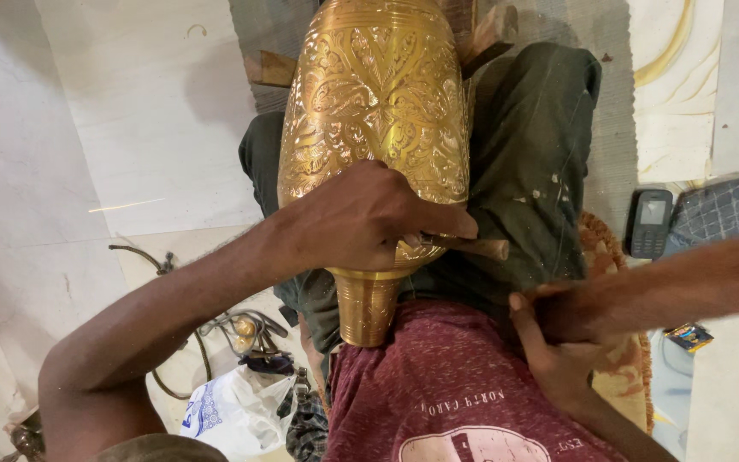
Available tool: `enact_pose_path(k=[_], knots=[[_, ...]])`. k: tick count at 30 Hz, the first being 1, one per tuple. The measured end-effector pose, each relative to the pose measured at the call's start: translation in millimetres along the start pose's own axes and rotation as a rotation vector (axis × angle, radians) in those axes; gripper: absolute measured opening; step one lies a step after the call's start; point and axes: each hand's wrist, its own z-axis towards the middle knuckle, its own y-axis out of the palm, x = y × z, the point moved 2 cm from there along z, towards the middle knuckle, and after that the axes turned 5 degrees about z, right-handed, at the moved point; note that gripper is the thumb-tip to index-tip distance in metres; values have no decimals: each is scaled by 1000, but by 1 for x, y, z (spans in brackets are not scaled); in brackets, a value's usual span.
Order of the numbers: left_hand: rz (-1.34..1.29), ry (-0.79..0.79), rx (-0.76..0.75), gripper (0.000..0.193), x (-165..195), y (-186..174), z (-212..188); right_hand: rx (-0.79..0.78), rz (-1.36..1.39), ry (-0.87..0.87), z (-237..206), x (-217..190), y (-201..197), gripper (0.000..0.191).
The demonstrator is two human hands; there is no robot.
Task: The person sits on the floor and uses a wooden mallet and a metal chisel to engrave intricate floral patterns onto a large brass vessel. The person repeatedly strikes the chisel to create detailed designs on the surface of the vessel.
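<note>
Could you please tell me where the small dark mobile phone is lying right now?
In the head view the mobile phone lies on the floor at the right, beside the person's trousered leg, above the right forearm.

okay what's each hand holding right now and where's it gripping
The left hand grips a thin metal tool near its working end, pressed against the brass vase. The right hand holds nothing clear; it rests at the hip.

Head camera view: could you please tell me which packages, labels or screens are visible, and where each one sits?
Mobile phone: on the floor at right, dark slab, small pale screen.
Plastic bag: floor at lower left, crumpled white with blue print.
Small packet: floor at right, below the phone, dark with yellow and blue.
</note>
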Motion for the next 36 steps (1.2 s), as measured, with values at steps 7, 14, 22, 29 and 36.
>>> enact_pose_path(k=[7,14,22,29,36], knots=[[-17,-30,-47,21,6,-5,5,-62,-297,-12,14,-11,4,25],[-8,-21,-42,48,12,-14,9,-42,-163,-25,9,-7,6,17],[-46,-22,8,39,7,-17,6,41,-158,-20,12,7,6,18],[-46,8,-30,50,5,-9,7,-50,-93,-15,15,-8,6,20],[-9,-10,-2,49,2,-9,3,7,17,6,17,9,7,21]])
